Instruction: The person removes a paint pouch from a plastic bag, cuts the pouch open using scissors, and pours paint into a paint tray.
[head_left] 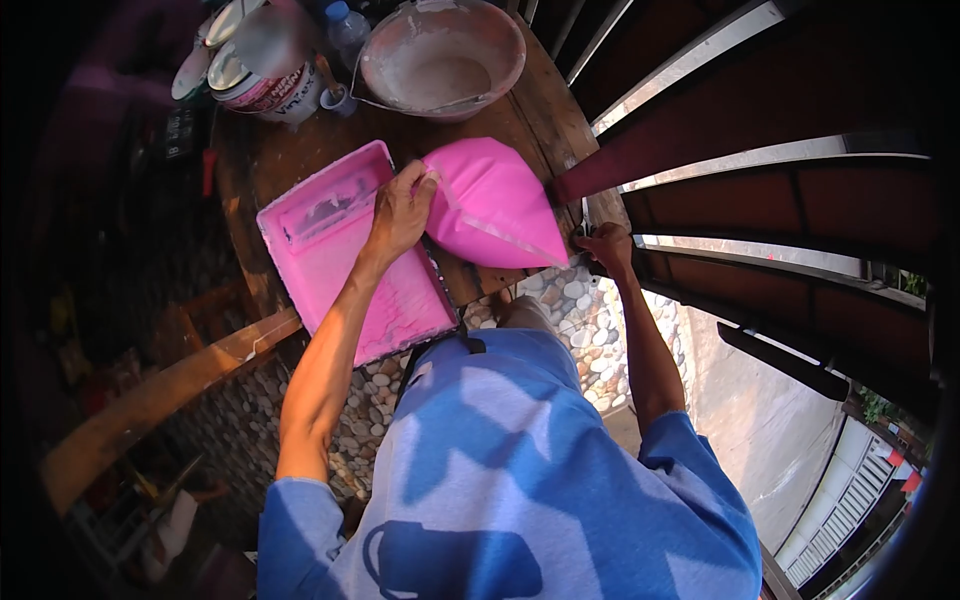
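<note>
A plump bright pink bag [490,205] with a pale sealed seam lies on the wooden table [540,90]. My left hand [402,210] is closed on the bag's upper left corner, pinching it between thumb and fingers. Just right of the bag's lower right tip, my right hand [608,248] is closed around scissors [585,216], their pale narrow blades pointing away from me and the dark handle partly hidden by my fingers. Under my left wrist is a pink paint tray [350,290], its sloped part coated in wet-looking pink and its far well streaked grey.
At the back stands a paint-stained basin [440,60] with a wire handle. Beside it are a clear bottle [347,30], a small cup [338,100] with a brush and a paint bucket [280,95]. Dark slats [740,190] border the right; pebbled ground [590,320] lies below.
</note>
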